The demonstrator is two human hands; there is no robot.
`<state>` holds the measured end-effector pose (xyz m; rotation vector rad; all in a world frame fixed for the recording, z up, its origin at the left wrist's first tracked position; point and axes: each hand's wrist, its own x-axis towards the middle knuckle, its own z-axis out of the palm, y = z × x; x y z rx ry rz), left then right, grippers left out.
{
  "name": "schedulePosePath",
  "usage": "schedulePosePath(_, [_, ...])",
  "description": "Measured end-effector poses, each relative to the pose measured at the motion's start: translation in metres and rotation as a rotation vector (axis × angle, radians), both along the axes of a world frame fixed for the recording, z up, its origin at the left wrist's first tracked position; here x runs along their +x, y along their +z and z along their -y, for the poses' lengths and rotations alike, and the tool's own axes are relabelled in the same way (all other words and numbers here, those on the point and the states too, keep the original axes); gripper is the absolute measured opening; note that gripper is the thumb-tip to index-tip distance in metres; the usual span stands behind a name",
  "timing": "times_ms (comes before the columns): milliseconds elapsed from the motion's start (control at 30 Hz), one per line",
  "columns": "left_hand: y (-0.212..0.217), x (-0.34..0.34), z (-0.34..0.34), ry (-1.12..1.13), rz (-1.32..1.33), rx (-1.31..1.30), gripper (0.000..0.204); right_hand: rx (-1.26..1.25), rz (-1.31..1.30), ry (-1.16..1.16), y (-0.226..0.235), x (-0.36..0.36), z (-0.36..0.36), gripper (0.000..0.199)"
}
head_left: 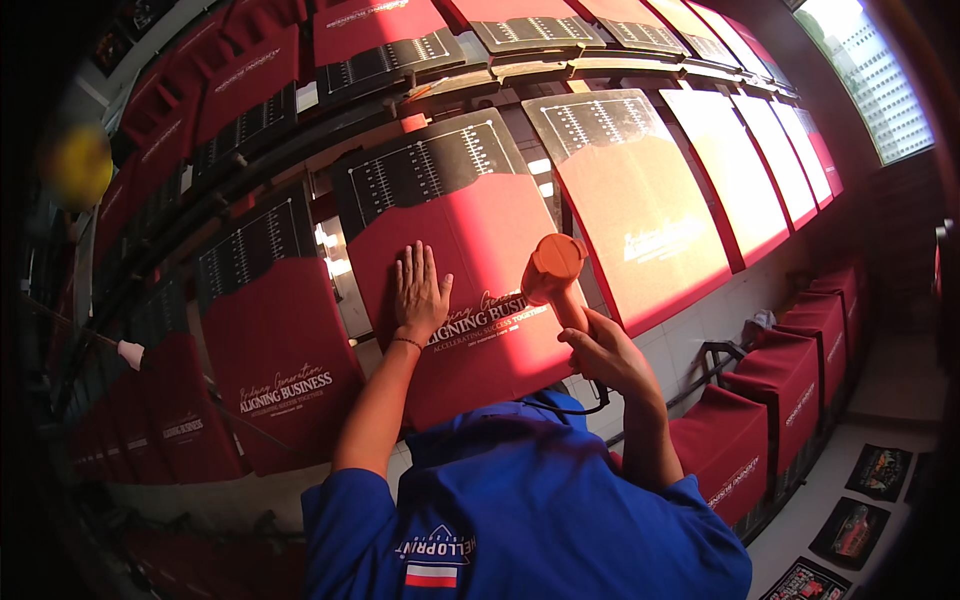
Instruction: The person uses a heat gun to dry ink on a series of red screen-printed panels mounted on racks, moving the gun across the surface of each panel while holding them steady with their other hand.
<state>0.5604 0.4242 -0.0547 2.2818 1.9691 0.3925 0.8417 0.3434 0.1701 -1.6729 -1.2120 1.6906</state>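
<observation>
The left hand lay flat, fingers spread, on the dark red fabric sheet with white lettering stretched over the middle printing board. Just to its right, the right hand was clamped around the handle of an orange heat gun, its nozzle over the same sheet.

I note hard daylight from the window washing out the right-hand boards; left side dim, rim vignetted, edges bowed.

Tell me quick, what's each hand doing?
Left hand: open, flat on the red cloth.
Right hand: closed on the orange heat gun.
</observation>
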Motion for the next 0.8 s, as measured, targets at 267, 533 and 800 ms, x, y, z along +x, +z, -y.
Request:
schedulePosePath(267, [0.005, 0.016, 0.050, -0.086, 0.060, -0.022, 0.066, -0.003, -0.019, -0.017, -0.004, 0.009, 0.000, 0.028])
schedulePosePath(533, [0.017, 0.006, 0.109, -0.192, 0.050, -0.075, 0.066, -0.046, 0.008, -0.056, -0.004, 0.011, -0.002, 0.025])
schedulePosePath(800, [-0.002, -0.004, 0.003, 0.099, 0.020, 0.023, 0.065, 0.040, -0.019, -0.123, -0.006, 0.010, -0.006, 0.029])
